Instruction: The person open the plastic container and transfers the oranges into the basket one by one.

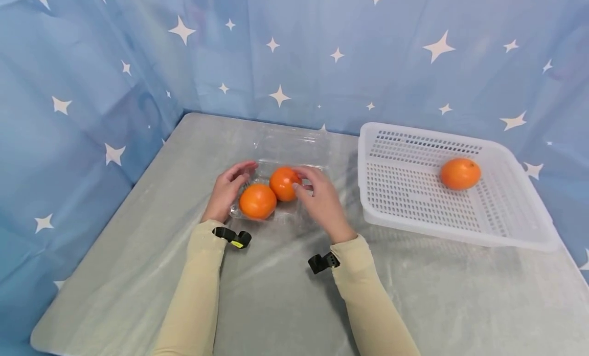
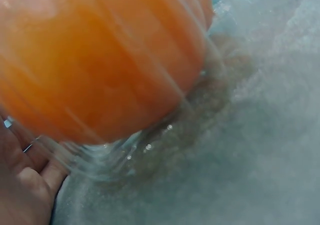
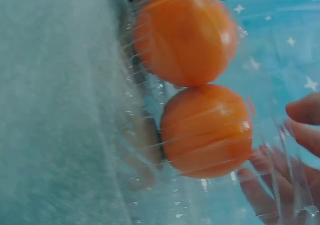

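Note:
Two oranges sit side by side in a clear plastic clamshell box whose lid (image 1: 292,143) stands folded back. The nearer-left orange (image 1: 258,202) is beside my left hand (image 1: 224,193), which rests along the box's left side with its fingers bent softly. In the left wrist view, that orange (image 2: 100,60) shows through the clear wall. My right hand (image 1: 319,197) is at the box's right, its fingertips overlapping the other orange (image 1: 284,183) in the head view. From the right wrist, the fingers (image 3: 260,195) appear spread and apart from the nearer orange (image 3: 206,131).
A white perforated plastic basket (image 1: 423,233) stands to the right, with one orange (image 1: 460,174) inside. The grey-covered table (image 1: 271,294) meets a blue star-patterned curtain (image 1: 303,54) behind and at the left. A black wrist camera (image 1: 323,263) sits on each wrist.

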The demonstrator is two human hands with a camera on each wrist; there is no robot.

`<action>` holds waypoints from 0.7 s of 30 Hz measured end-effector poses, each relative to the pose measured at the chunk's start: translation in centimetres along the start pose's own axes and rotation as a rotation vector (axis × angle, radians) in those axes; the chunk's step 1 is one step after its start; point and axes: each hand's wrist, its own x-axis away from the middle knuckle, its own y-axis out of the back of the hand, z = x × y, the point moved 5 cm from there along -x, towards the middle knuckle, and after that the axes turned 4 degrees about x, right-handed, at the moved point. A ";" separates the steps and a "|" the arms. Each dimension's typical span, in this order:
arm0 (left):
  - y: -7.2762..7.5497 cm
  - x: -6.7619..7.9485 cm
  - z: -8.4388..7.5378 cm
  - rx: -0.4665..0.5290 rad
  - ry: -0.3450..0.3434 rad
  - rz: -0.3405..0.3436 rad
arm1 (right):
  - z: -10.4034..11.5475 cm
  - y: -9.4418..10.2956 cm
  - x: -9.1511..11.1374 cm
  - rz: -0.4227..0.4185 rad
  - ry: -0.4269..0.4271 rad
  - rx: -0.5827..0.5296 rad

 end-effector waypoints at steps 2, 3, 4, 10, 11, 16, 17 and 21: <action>0.1 0.1 0.1 -0.007 0.006 0.003 | -0.1 -0.3 0.1 -0.012 -0.005 0.008; 0.2 0.1 0.1 -0.010 0.006 0.003 | -0.1 -0.5 0.2 -0.011 -0.005 0.022; 0.2 0.1 0.1 -0.013 0.006 0.002 | -0.1 -0.6 0.2 -0.001 -0.004 0.037; 0.6 0.0 0.0 -0.032 -0.010 -0.009 | -0.1 -1.6 0.0 0.106 0.071 0.164; 0.6 -0.1 0.0 -0.030 -0.011 -0.013 | -0.1 -1.6 0.0 0.116 0.084 0.180; 0.5 -0.3 0.1 -0.005 -0.003 -0.055 | -0.3 -1.5 0.0 0.152 0.117 0.237; 0.5 -0.4 0.2 0.000 0.002 -0.066 | -0.3 -1.5 0.0 0.158 0.118 0.247; 0.5 -0.5 0.4 0.003 0.017 -0.097 | -0.5 -1.6 -0.1 0.175 0.113 0.245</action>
